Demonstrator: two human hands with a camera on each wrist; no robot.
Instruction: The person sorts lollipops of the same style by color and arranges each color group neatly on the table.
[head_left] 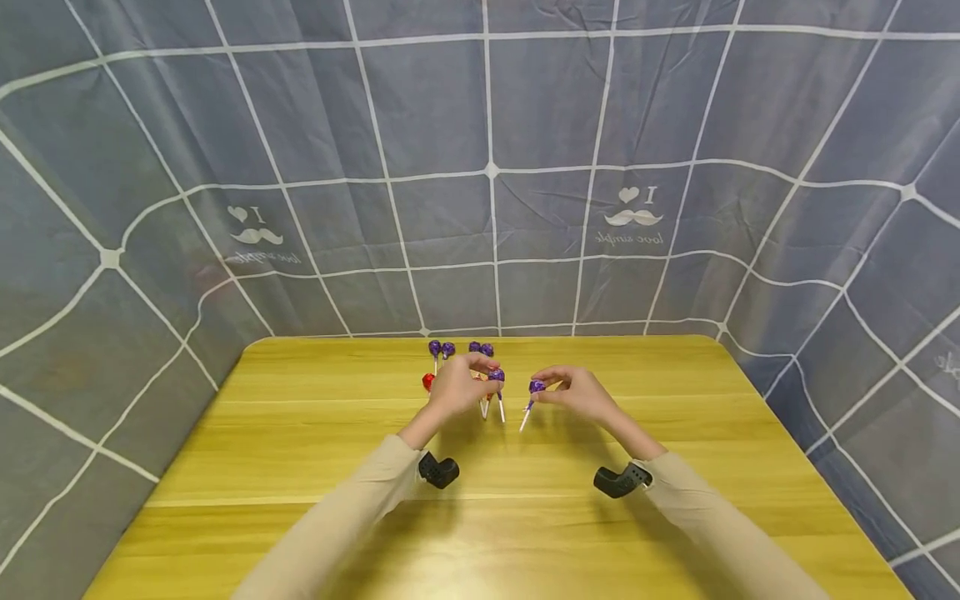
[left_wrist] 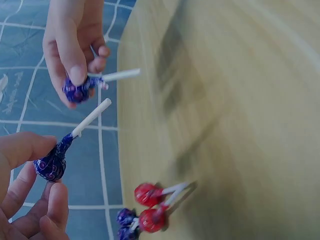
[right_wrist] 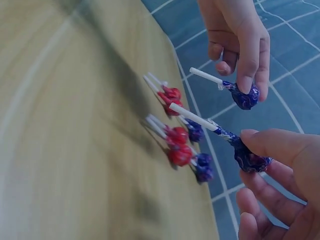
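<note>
Between thumb and fingers, my left hand (head_left: 456,385) pinches a purple-wrapped lollipop (head_left: 497,377) by its head, the white stick pointing down toward the table. A second purple lollipop (head_left: 536,387) is pinched the same way by my right hand (head_left: 579,392), a short gap to the right of the first. Both are held above the table; in the left wrist view the left hand's lollipop (left_wrist: 51,164) and the right hand's lollipop (left_wrist: 77,90) stay apart. Red lollipops (right_wrist: 177,145) lie on the table beyond, partly hidden by my left hand in the head view.
Purple lollipops (head_left: 435,347) lie near the back edge of the yellow wooden table (head_left: 315,450), with more purple ones (head_left: 480,348) to their right. A red lollipop (head_left: 428,382) shows left of my left hand. A grey checked curtain (head_left: 420,217) hangs behind the table.
</note>
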